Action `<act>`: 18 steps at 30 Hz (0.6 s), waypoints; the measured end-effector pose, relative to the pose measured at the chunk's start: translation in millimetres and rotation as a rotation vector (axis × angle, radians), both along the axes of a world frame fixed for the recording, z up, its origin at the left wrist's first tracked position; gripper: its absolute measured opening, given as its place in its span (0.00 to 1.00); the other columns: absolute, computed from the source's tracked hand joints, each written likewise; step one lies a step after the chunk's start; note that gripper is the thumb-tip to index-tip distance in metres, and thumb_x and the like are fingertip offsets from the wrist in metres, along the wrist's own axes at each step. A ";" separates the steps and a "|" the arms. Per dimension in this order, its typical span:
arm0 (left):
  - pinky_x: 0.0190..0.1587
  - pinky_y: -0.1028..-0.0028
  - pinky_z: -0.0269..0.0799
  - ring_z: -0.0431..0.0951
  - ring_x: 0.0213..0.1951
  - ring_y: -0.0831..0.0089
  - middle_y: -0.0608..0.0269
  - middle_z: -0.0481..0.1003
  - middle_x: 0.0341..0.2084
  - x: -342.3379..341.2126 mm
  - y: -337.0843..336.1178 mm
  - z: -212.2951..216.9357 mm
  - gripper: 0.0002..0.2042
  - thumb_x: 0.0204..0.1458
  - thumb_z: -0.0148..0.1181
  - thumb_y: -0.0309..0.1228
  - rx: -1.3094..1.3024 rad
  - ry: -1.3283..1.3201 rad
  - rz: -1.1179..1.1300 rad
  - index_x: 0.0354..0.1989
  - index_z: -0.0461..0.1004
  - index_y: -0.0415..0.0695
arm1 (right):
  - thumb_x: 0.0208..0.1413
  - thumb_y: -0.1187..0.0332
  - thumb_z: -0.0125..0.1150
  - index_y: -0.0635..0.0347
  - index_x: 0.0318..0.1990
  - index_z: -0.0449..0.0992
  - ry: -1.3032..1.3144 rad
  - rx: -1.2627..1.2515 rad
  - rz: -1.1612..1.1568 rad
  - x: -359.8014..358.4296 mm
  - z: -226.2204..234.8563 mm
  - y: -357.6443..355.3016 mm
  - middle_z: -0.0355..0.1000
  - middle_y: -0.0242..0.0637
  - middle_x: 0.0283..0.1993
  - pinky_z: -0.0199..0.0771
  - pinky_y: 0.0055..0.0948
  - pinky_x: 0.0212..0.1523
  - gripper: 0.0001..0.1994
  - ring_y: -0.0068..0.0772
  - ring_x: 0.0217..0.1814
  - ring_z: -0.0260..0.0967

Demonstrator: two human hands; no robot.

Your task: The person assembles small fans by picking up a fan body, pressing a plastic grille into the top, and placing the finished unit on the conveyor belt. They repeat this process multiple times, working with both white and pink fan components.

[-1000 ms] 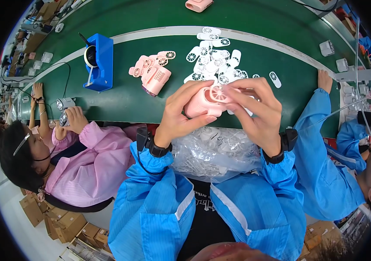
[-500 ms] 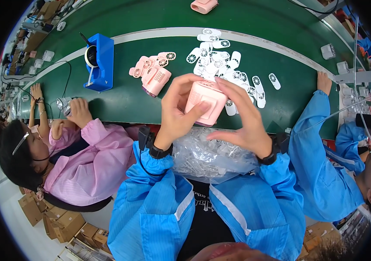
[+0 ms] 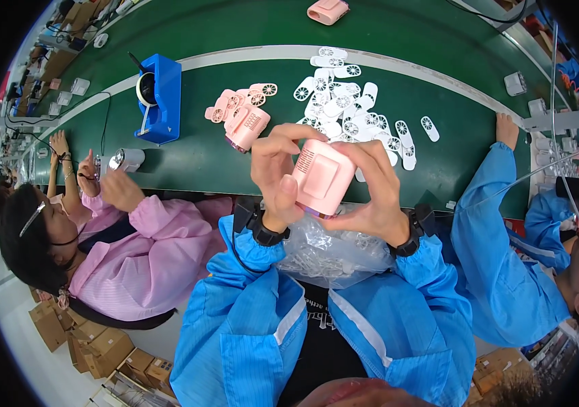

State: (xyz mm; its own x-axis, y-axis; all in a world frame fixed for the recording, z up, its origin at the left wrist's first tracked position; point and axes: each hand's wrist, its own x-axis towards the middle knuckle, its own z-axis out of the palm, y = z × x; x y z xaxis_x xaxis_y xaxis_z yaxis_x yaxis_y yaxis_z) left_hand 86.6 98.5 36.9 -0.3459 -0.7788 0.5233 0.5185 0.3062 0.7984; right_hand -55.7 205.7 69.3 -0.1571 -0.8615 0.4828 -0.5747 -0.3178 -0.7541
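A pink plastic housing (image 3: 323,178) with rounded corners, a raised panel and a patch of vent slots is held up between my two hands, over the near edge of the table. My left hand (image 3: 277,178) grips its left side, with the thumb by the lower left corner. On the other side my right hand (image 3: 379,186) curls round the upper right corner, its thumb under the lower edge. Just beyond my left hand lies a similar pink housing (image 3: 247,127), next to several pink covers (image 3: 218,108) with wheel-shaped openings. White covers (image 3: 337,105) of that shape are heaped behind my hands.
A clear plastic bag (image 3: 330,251) of white parts sits below my hands. On the green table (image 3: 201,163) stands a blue tape dispenser (image 3: 165,102). To the left a person in pink handles a white cylindrical part (image 3: 127,160); a person in blue (image 3: 500,224) sits at right.
The held housing has turned and tilted, and my right hand has closed in round its right side. At left, the person in pink has moved their hands around the white part.
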 end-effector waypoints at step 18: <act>0.49 0.65 0.73 0.78 0.42 0.64 0.41 0.79 0.44 -14.3 -24.0 1.2 0.19 0.68 0.52 0.39 -0.094 -0.072 0.079 0.57 0.65 0.35 | 0.33 0.69 0.89 0.67 0.65 0.74 -0.057 0.012 -0.109 -4.6 -9.3 -12.4 0.78 0.49 0.62 0.83 0.40 0.57 0.45 0.46 0.59 0.80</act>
State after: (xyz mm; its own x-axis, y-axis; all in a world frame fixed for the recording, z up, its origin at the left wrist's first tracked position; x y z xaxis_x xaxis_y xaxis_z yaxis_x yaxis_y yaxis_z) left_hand 72.3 74.5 38.1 -0.3249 -0.7536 0.5714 0.4322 0.4191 0.7985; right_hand -60.4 193.3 60.0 -0.2768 -0.8436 0.4601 -0.5611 -0.2468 -0.7901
